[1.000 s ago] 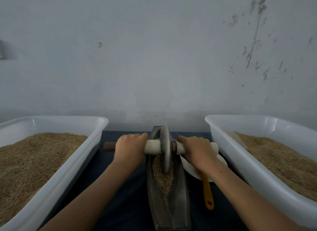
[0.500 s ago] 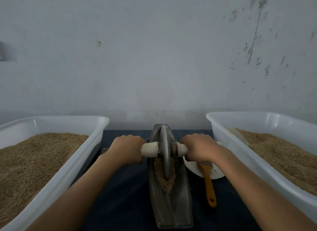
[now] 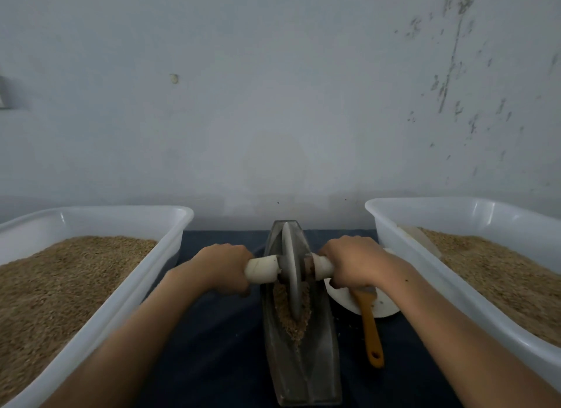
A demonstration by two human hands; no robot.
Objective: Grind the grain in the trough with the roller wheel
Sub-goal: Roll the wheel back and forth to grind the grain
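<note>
— Well, both hands, left hand (image 3: 223,268) and right hand (image 3: 353,262), curl round the white axle handles (image 3: 262,272) of the grey metal roller wheel (image 3: 290,274)?

— Yes; the tan grain (image 3: 290,316) lies in the narrow grey boat-shaped trough (image 3: 303,362), at six o'clock of the wheel. A tilted wheel could spill it.

From my head camera the scene is dim and flat, with a cool grey-blue cast over the scuffed, pale painted wall (image 3: 273,104) and no clear source of light that I can find. Small glints sit on the inner walls of the two translucent white plastic tubs (image 3: 473,213), and the dark blue cloth (image 3: 218,331) underneath sinks into murky shadow. The wide lens bows the tub rims outward at the sides, and fine detail looks soft and slightly smeared throughout.
</note>
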